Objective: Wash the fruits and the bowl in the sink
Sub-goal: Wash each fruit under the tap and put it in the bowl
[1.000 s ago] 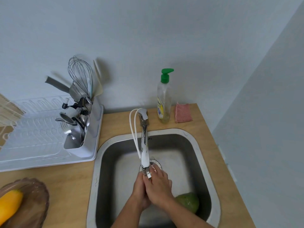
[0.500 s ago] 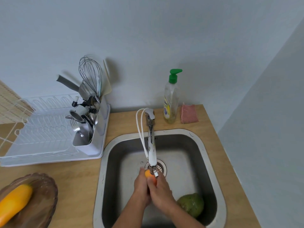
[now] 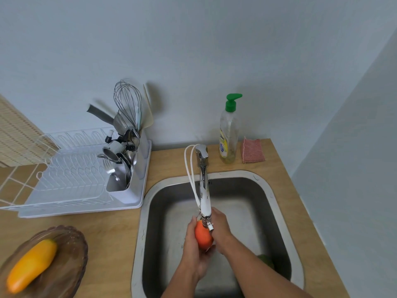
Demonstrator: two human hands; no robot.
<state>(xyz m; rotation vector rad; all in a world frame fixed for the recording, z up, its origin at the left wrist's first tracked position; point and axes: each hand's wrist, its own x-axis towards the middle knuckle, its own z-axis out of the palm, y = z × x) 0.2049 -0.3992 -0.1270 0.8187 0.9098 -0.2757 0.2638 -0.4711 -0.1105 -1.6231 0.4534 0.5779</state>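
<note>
Both hands cup the orange fruit [image 3: 203,235] under the faucet [image 3: 205,203] spout, mid-sink: left hand [image 3: 194,248] cradling, right hand [image 3: 221,229] pressed against it. Wet skin (slippery, likely) could squirt loose onto the green fruit [image 3: 267,261] near the sink [image 3: 279,203] right wall.

Soft, even light fills the room, slightly cool, and nothing burns out. The whisk [image 3: 128,102] throws a blurred shadow up and to the right on the wall, so the light comes from the left and front. The soap bottle [image 3: 228,134] casts only a faint smear behind it. A bright glint runs down the faucet [image 3: 204,186], with dull reflections on the sink [image 3: 277,203] rim. The basin's near wall sits in deep shade. Wide-angle bending shows at the edges: the counter [image 3: 113,233] bows, the right wall leans. The yellow fruit [image 3: 31,267] and drying rack [image 3: 64,179] look smeared, slightly soft.
</note>
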